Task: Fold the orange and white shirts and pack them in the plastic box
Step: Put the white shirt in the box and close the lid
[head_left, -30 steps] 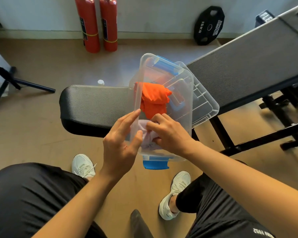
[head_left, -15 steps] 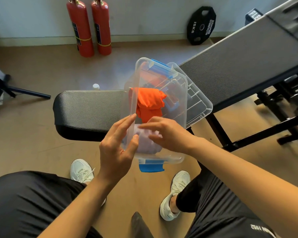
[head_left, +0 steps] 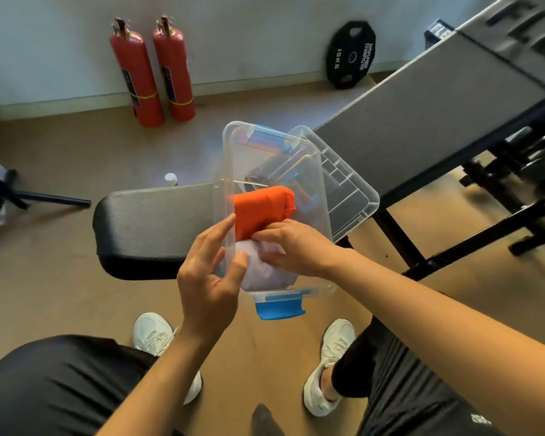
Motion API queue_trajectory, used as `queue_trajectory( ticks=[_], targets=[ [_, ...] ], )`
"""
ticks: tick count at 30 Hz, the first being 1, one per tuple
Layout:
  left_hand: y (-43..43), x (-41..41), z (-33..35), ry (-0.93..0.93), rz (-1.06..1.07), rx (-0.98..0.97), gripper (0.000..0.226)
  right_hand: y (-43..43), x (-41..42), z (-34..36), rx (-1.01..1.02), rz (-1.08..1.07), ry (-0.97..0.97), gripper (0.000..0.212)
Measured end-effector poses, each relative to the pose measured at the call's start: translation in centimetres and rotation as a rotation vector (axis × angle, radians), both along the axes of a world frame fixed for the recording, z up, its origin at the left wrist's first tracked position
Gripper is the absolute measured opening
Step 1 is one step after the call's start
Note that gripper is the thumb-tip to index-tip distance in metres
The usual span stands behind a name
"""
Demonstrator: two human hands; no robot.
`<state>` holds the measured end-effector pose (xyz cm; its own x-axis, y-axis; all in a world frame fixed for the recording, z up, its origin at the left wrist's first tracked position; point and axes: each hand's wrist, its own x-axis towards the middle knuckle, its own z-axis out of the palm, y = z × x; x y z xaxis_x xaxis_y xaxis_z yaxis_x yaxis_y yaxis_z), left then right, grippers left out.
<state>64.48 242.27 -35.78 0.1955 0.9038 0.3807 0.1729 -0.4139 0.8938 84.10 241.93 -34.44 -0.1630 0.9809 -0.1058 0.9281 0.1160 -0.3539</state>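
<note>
White shirt [head_left: 266,273] in plastic box [head_left: 227,158], flat right hand [head_left: 298,247] pressing it.

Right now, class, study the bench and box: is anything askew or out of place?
Yes. The clear plastic box sits skewed on the black padded bench, its near end with the blue latch overhanging the edge. Its clear plastic lid juts out crookedly to the right.
</note>
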Motion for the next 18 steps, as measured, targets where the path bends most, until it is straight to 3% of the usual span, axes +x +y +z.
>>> queue_trajectory(
  ticks=[3, 5, 8, 10, 12, 15, 18],
  targets=[
    [0.1, 0.4, 0.6, -0.016, 0.031, -0.045, 0.049, -1.0, 0.9, 0.9, 0.155, -0.077, 0.075, 0.039],
    [0.3, 0.7, 1.1, -0.027, 0.063, -0.078, 0.051, -1.5, 2.0, 1.4, 0.366, -0.166, 0.107, 0.027],
    [0.5, 1.1, 1.6, -0.043, 0.114, -0.102, 0.053, -1.9, 4.8, 2.3, 0.596, -0.424, 0.073, 0.015],
    [0.6, 1.4, 2.0, -0.042, 0.148, -0.092, 0.053, -1.9, 7.0, 2.7, 0.546, -0.608, 0.010, 0.021],
    [0.8, 1.9, 2.5, -0.027, 0.182, -0.091, 0.051, -1.7, 8.9, 2.5, 0.372, -0.733, -0.117, 0.036],
    [1.2, 2.6, 2.8, -0.020, 0.216, -0.106, 0.052, -1.1, 10.2, 2.1, 0.148, -0.795, -0.274, 0.056],
    [1.7, 2.9, 2.4, -0.015, 0.234, -0.109, 0.050, -0.6, 10.5, 1.9, 0.066, -0.810, -0.260, 0.060]
  ],
)
